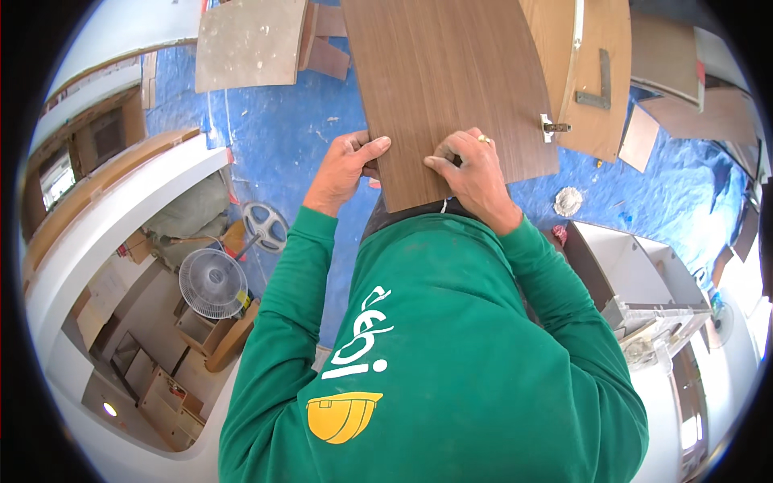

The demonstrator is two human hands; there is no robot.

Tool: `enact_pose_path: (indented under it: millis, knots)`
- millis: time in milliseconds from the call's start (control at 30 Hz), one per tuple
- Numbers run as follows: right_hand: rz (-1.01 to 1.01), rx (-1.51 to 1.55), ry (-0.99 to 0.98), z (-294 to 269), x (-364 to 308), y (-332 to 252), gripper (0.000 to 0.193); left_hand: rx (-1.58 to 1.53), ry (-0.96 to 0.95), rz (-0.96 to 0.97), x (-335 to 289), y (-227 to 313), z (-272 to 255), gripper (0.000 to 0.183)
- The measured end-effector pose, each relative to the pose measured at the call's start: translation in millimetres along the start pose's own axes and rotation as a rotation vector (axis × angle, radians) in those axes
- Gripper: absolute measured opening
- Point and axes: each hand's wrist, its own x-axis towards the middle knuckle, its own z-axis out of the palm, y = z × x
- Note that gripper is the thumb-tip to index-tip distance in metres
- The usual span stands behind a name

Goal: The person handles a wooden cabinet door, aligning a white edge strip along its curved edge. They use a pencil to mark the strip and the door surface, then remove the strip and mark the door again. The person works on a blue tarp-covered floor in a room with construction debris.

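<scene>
A brown wood-grain panel [451, 72] extends away from my waist. My left hand [346, 165] grips its left edge near the close corner, thumb on top and the other fingers partly hidden behind the edge. Over the panel's near end, my right hand [471, 165] is curled, with thumb and forefinger drawn toward each other close to the surface. Anything between those fingertips is too small or hidden to make out. A ring shows on one finger. On the panel's right edge sits a metal cabinet hinge [554, 127].
Blue sheeting [298, 121] covers the floor. To the right lie a lighter wooden board [600, 48] and a metal square [596, 98]. A fan [213, 282] stands at left beside a white-edged counter [121, 209]. An open cabinet box [612, 262] is at right.
</scene>
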Motion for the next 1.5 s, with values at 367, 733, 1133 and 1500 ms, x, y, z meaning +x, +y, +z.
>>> enact_pose_path:
  millis: [367, 733, 1133, 1500]
  knots:
    - [0.167, 0.015, -0.123, -6, 24, -25, 0.027, -0.005, -0.012, 0.038, 2, -7, 2, 0.049]
    - [0.322, -0.016, -0.198, -3, 44, -39, 0.027, -0.011, -0.033, 0.004, 9, -25, -3, 0.051]
    - [0.467, 0.055, -0.242, -7, 36, -34, 0.03, -0.002, -0.03, -0.017, -1, -7, 7, 0.05]
    - [0.527, 0.042, -0.221, -7, 45, -39, 0.027, -0.047, -0.07, -0.051, 5, -16, 3, 0.053]
